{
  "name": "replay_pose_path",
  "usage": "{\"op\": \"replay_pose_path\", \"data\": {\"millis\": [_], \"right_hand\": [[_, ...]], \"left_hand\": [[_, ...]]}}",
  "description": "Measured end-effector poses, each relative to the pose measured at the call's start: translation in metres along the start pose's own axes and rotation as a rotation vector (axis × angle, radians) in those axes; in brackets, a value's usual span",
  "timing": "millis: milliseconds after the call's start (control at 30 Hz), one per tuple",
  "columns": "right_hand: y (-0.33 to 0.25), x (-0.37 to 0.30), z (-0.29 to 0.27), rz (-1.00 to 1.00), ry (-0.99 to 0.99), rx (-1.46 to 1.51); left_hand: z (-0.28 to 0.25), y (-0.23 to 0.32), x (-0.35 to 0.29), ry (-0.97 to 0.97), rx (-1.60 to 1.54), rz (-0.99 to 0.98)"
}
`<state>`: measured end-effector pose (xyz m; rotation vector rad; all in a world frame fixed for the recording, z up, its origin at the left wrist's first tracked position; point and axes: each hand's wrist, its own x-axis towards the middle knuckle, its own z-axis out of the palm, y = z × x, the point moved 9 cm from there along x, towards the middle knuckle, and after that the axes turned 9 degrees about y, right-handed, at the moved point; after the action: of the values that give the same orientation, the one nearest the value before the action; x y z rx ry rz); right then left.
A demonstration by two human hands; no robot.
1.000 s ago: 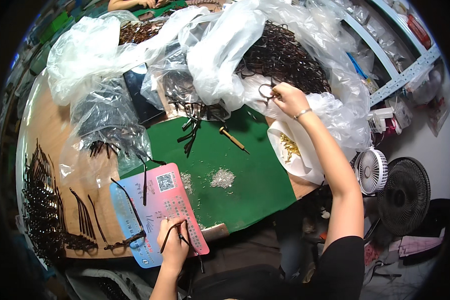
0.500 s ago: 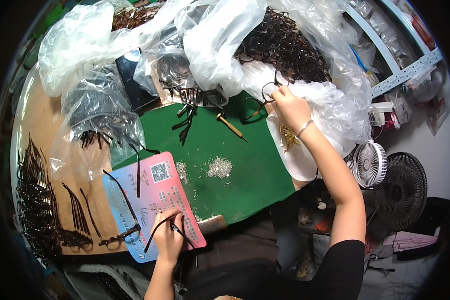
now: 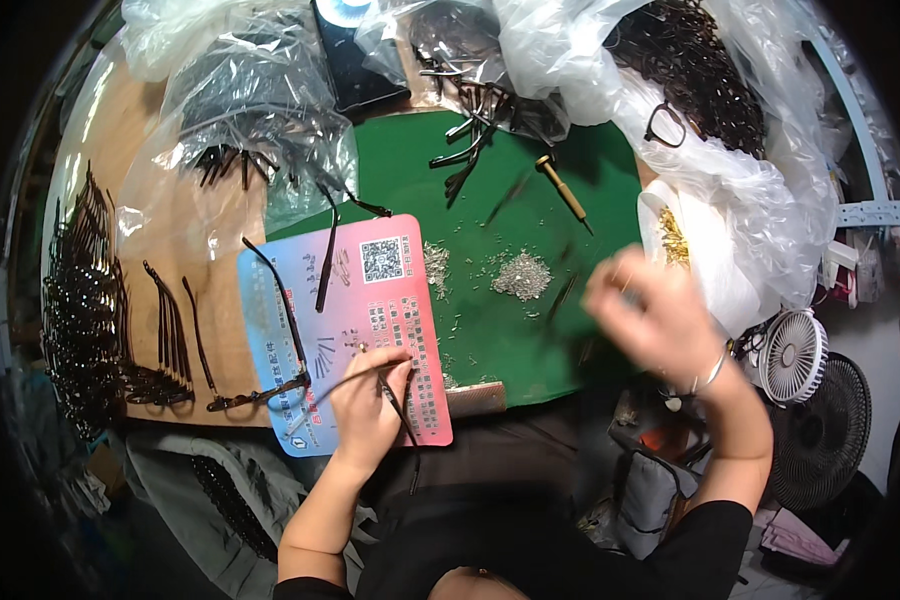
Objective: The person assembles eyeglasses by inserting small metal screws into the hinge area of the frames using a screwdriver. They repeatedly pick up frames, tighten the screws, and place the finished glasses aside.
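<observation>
Over the colourful card at the table's near edge, my left hand is closed around dark eyeglass temples, their slim ends sticking out past the fingers. My right hand is smeared by motion above the right part of the green mat. Dark streaks beside its fingers look like an eyeglass frame in its grip; details are blurred. A pile of tiny silvery screws lies left of that hand. Beyond it rests a brass-coloured screwdriver.
Loose temples lie on the card. Assembled dark glasses are stacked at the left edge. Plastic bags of dark parts line the far side. A single frame rests on the bag, near gold-coloured pieces. Fans stand right.
My right hand has come back from the bag at the far right toward me, with a dark frame seemingly along. My left hand keeps the temples over the card. The view has shifted.
</observation>
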<state>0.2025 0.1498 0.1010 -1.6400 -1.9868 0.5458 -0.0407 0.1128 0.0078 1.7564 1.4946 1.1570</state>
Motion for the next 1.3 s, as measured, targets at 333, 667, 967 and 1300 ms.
{"op": "replay_pose_path", "data": {"millis": [333,667,967,1300], "right_hand": [[-0.032,-0.079,0.129,0.076,-0.335,0.303],[-0.045,-0.034,0.114,-0.301,-0.181,-0.215],[-0.021,-0.044,0.078,-0.103,-0.144,0.004],[-0.022,-0.051,0.093,-0.167,-0.051,-0.277]], "left_hand": [[0.016,-0.015,-0.007,0.079,-0.291,-0.563],[0.014,-0.010,-0.003,0.034,-0.174,-0.386],[0.019,0.010,0.000,-0.106,-0.023,-0.036],[0.029,0.019,-0.005,-0.194,-0.065,-0.022]]}}
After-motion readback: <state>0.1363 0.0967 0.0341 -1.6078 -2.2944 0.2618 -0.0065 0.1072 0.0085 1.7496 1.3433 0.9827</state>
